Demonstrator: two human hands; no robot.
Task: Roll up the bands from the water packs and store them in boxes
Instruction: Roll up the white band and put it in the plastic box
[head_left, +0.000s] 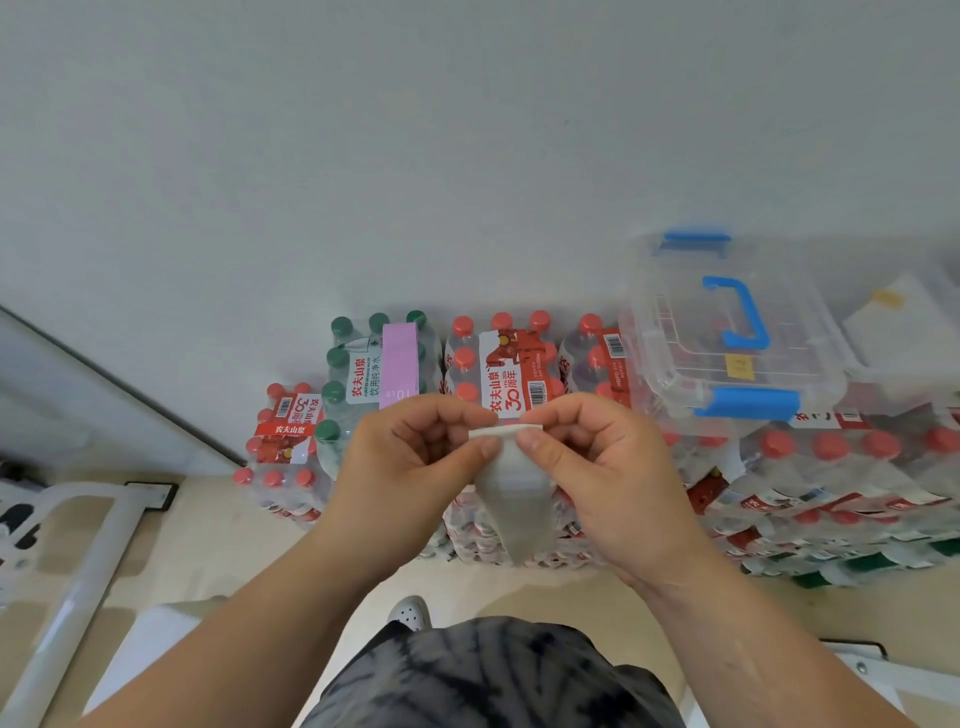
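Two hands meet at the middle of my view: my left hand (410, 460) and right hand (597, 460) both pinch the top of a pale grey band (511, 499), thumbs in front and curled fingers (441, 415) behind, so each hand is closed on it. The band's upper end is turned over into a narrow strip between the thumbs (how many turns, I cannot tell), and the rest hangs loose toward six o'clock, in the air above the floor (208, 545). At twelve o'clock, behind the hands, water packs (831, 483) stand stacked against the wall (467, 156): a red-capped pack (501, 364) straight ahead and a green-capped pack (358, 374) at eleven o'clock, with a lilac band (399, 364) lying across its top. At two o'clock a clear box (670, 322) with blue handle and latches sits on more packs, lid on. At six o'clock one white shoe (410, 613) shows.
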